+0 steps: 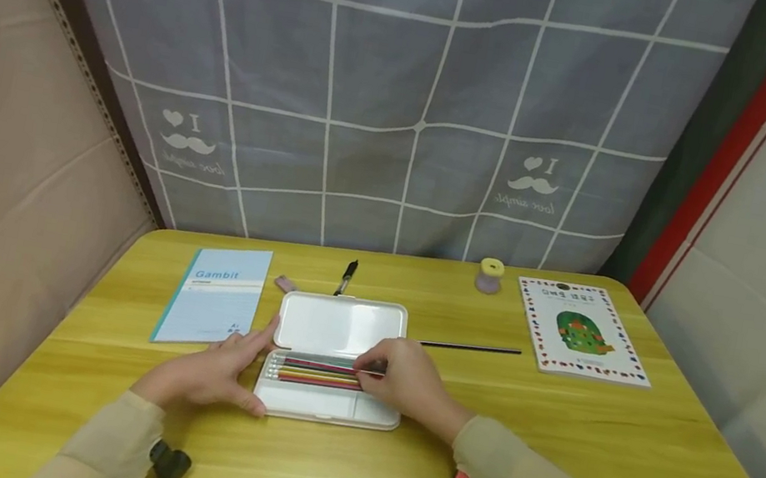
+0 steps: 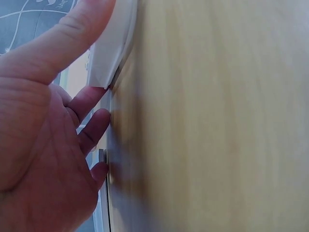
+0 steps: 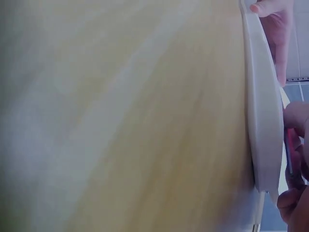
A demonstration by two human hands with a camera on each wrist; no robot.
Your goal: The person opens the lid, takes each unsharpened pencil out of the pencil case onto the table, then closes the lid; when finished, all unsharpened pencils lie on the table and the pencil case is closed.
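A white pencil case (image 1: 302,403) lies with its lid (image 1: 342,329) folded back on the table. Several colored pencils (image 1: 315,373), with pale ends at the left, lie side by side in its rear part. My right hand (image 1: 405,378) reaches over the case's right side and pinches a pencil between thumb and fingers; which pencil is mostly hidden. At the left end, my left hand (image 1: 216,372) rests against the case, thumb at the front corner and fingers spread toward the lid. In the left wrist view the thumb (image 2: 67,36) touches the case's white side (image 2: 113,48).
Behind the case lie a black pen (image 1: 347,275) and a pinkish eraser (image 1: 285,283). A dark pencil-like stick (image 1: 475,347) lies to its right. A blue notebook (image 1: 214,295) is at left; a white booklet (image 1: 584,332) and a yellow-topped spool (image 1: 490,276) are at right.
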